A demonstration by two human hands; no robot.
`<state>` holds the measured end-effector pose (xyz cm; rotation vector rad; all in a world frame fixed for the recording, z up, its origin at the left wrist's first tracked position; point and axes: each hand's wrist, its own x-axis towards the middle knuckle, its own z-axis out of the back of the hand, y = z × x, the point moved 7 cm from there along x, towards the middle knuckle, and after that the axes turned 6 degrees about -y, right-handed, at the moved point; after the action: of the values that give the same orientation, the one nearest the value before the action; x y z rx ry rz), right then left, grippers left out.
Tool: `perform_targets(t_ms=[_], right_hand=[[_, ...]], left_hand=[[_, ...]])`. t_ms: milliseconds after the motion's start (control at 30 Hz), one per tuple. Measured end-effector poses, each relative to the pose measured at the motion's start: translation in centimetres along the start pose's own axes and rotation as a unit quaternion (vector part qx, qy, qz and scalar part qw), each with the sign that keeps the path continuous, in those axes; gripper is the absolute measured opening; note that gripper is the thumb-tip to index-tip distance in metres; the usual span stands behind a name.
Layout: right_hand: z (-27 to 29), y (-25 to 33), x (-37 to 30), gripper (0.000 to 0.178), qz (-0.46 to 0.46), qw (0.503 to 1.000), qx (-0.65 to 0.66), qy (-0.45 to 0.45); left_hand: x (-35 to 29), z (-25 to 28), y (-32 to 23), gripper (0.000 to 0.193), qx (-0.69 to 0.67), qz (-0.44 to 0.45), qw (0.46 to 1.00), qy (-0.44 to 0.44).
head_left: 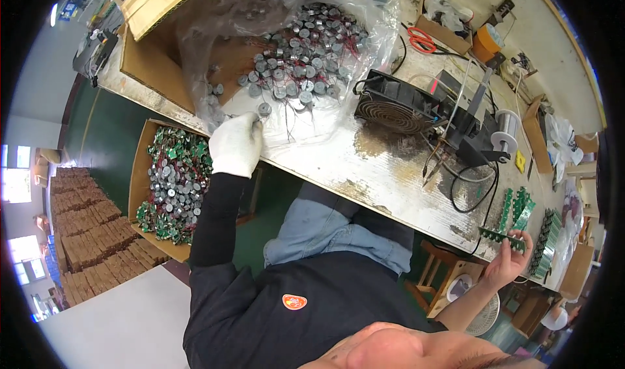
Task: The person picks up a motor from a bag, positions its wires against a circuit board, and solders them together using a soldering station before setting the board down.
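My left hand (236, 144), in a white glove, is at the near edge of the workbench with its fingers closed. Whatever they hold is hidden. Just beyond the fingertips lies a small round grey metal component (263, 109) with thin wires. A pile of similar components (306, 69) with dark red wires spreads over a clear plastic bag (286, 125). My bare right hand (508, 265), at the bench's right end, grips a green circuit board strip (501, 239) between thumb and fingers. Other green strips (519, 206) lie just beyond it.
A black fan (397, 105) stands mid-bench beside a solder wire spool (505, 138) on a black stand. Red-handled scissors (422, 40) lie behind. Below on the left, a cardboard box (140, 174) holds finished-looking boards with components. More green strips (545, 242) stand stacked at far right.
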<state>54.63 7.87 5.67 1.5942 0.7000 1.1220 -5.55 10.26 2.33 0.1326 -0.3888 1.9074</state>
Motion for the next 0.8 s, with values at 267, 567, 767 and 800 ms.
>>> perform_targets(t_ms=[267, 567, 767, 800], right_hand=[[-5.3, -2.2, -0.1, 0.035, 0.039, 0.986, -0.151, 0.052], [-4.3, -4.4, -1.3, 0.029, 0.085, 0.978, -0.19, -0.006], [-7.9, -4.0, -3.3, 0.026, -0.091, 0.995, -0.038, 0.032], [-8.9, -4.4, -4.2, 0.03, -0.102, 0.992, -0.024, 0.065]], left_hand=[[-0.2, 0.6, 0.8, 0.014, -0.371, 0.068, 0.905, -0.197], [-3.0, -3.7, -8.6, 0.031, -0.647, 0.156, 0.747, 0.007], [-6.7, -5.0, -14.0, 0.024, -0.613, 0.091, 0.773, 0.134], [-7.1, -5.1, -14.7, 0.024, -0.593, 0.096, 0.784, 0.158]])
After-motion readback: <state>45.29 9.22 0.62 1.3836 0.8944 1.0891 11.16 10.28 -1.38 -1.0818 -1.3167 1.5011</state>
